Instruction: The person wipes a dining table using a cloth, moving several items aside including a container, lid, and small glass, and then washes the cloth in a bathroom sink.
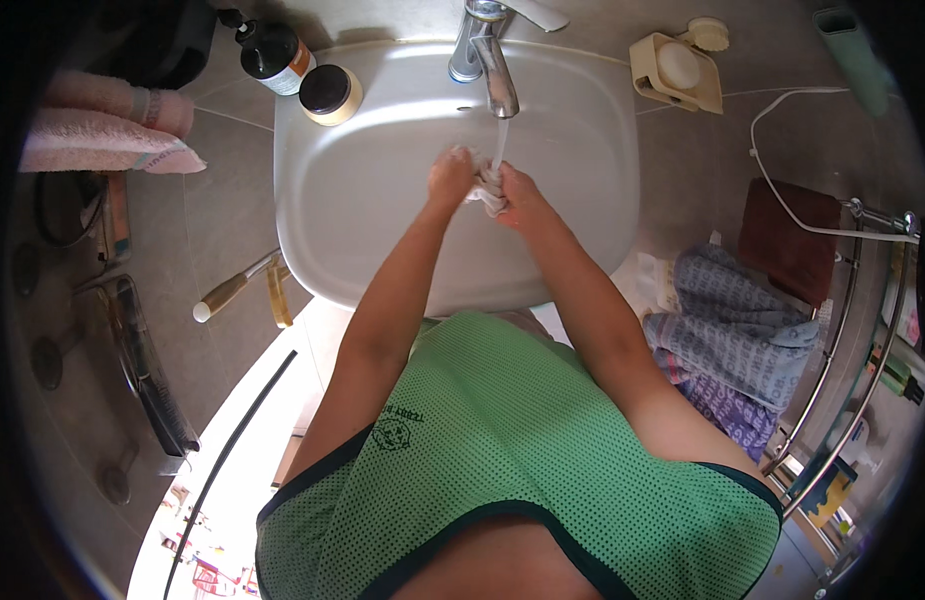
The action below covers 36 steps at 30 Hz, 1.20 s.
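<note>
A bunched white cloth (486,189) is gripped between my two hands above the basin of a white ceramic sink (342,217). My left hand (452,178) has its fingers curled round the cloth's left end and looks slightly blurred. On the other side, my right hand (518,193) is closed on the cloth's right part. A thin stream of water (501,142) runs from the spout of the chrome faucet (498,75) onto the cloth beside my right hand. The fingertips of both hands are partly hidden by the cloth.
On the sink's back left corner stand a dark pump bottle (276,58) and a dark-lidded jar (330,94). A soap bar (678,64) sits in a wall holder (650,71) at right. Pink towels (109,135) hang left; blue-grey towels (740,330) hang right near a chrome rack (830,360).
</note>
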Each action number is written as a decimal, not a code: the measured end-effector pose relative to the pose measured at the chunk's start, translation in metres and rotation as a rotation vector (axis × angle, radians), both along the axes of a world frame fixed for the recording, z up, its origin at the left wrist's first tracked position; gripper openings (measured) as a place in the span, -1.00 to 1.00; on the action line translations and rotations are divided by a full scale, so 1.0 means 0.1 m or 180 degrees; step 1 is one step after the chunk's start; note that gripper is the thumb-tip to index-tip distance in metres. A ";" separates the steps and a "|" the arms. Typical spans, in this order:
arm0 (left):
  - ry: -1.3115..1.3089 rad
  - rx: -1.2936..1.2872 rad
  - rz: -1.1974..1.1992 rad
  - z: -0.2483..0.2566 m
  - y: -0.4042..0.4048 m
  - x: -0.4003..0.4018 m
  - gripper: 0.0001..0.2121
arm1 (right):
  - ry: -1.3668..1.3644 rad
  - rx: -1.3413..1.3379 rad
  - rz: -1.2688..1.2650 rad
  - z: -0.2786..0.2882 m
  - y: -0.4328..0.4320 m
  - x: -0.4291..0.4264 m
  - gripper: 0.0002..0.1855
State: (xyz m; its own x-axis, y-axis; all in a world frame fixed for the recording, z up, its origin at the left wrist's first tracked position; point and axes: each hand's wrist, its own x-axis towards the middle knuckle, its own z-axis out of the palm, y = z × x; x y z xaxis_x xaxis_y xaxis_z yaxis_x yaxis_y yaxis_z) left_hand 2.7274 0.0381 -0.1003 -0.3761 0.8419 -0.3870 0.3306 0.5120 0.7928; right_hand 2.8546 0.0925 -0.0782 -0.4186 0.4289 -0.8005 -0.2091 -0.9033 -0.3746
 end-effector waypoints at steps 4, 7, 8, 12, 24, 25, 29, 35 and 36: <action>-0.4037 0.0012 0.1819 0.04 -0.10 -0.22 -0.58 | -0.0033 0.0348 -0.0300 0.12 0.09 0.11 -0.74; -0.4085 0.0541 0.0868 0.08 -0.11 0.13 -0.53 | -0.0096 0.0750 -0.0294 0.15 0.06 0.08 -0.78; -0.3108 0.0513 0.0695 0.09 -0.10 0.31 -0.49 | -0.0242 0.0717 -0.0286 0.16 0.03 0.04 -0.79; -0.1154 0.0280 0.1190 0.08 -0.01 0.51 -0.71 | -0.1159 0.1176 0.0729 0.19 -0.12 -0.07 -0.85; -0.2560 -0.0010 0.0425 0.37 0.01 0.32 -0.62 | -0.0404 0.0304 0.0051 0.22 -0.16 0.10 -0.77; -0.2336 0.0119 0.0915 0.38 -0.01 0.31 -0.61 | -0.0661 0.0382 0.0044 0.19 -0.14 0.11 -0.76; -0.2181 0.0238 0.1245 0.42 -0.06 0.34 -0.62 | -0.0874 0.0194 -0.0089 0.03 -0.06 0.16 -0.72; 0.0584 0.0357 -0.0204 0.38 -0.02 0.57 -0.63 | 0.0329 0.0288 0.0210 -0.24 -0.12 0.07 -0.56; 0.0158 0.0235 -0.0050 0.35 0.00 0.57 -0.64 | 0.0281 0.0287 0.0183 -0.28 -0.15 0.04 -0.58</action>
State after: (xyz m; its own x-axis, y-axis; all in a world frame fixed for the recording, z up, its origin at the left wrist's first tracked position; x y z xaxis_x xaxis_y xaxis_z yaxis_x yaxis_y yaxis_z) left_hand 2.7840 0.0378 -0.0656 -0.3796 0.8735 -0.3048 0.3779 0.4471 0.8107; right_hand 2.8588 0.0780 -0.1064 -0.5118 0.4707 -0.7187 -0.1938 -0.8783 -0.4372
